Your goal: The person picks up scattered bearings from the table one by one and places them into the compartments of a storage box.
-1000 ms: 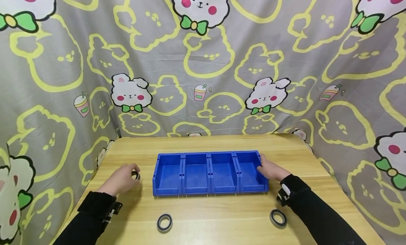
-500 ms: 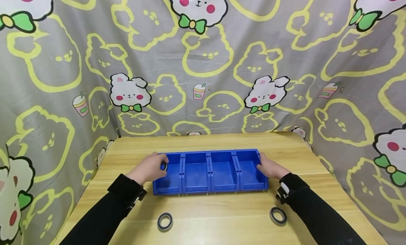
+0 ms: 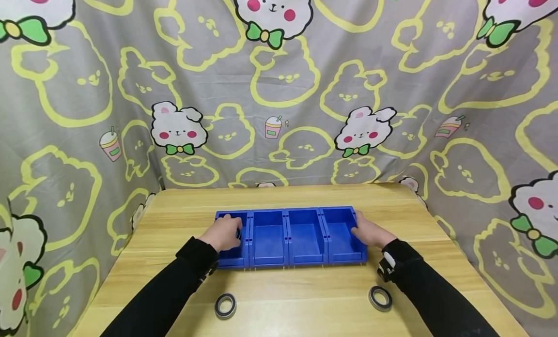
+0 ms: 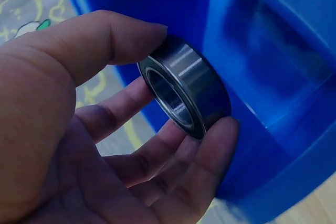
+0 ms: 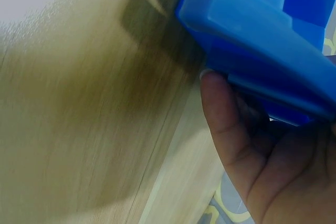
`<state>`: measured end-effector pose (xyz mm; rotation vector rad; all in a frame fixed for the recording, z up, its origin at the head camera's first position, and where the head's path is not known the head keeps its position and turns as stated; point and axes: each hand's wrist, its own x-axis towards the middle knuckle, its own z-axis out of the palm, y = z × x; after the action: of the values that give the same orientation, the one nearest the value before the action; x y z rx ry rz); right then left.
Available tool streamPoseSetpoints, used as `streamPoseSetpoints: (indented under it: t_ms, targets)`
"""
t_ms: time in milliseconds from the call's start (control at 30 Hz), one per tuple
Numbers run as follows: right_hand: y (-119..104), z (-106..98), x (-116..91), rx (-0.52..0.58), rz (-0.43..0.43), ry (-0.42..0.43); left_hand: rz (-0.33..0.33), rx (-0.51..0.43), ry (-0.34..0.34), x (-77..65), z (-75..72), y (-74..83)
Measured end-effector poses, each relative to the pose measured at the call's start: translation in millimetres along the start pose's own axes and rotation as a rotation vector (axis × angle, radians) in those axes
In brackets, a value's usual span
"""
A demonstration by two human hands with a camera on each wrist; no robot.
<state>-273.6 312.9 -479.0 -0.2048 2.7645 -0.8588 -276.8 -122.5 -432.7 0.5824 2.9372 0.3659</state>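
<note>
My left hand is over the leftmost compartment of a row of joined blue storage bins. Between thumb and fingertips it pinches a metal ball bearing, which is tilted in the left wrist view and mostly hidden by the hand in the head view. At the other end of the row, my right hand grips the outer side wall of the rightmost bin. Two more bearings lie flat on the table in front of the bins, one bearing to the left and one bearing to the right.
The bins stand on a light wooden table. A grey curtain with cartoon rabbits hangs behind the table and along both sides. Both forearms wear black sleeves.
My left hand has carried the bearing rightward from beside the bins to over the leftmost compartment. My right hand has stayed at the right bin's wall, and the two table bearings have not moved.
</note>
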Motion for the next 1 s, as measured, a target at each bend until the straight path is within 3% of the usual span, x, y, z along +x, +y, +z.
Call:
streamPoseSetpoints:
  t_ms: [467,1000]
  targets:
    - [-1,1,0,0.007,0.024,-0.007,0.002,0.066,-0.008,11.9,27.3,-3.3]
    - [-1,-2,0,0.029,0.039,-0.021,-0.003,0.067,-0.03,14.2,31.9,-4.4]
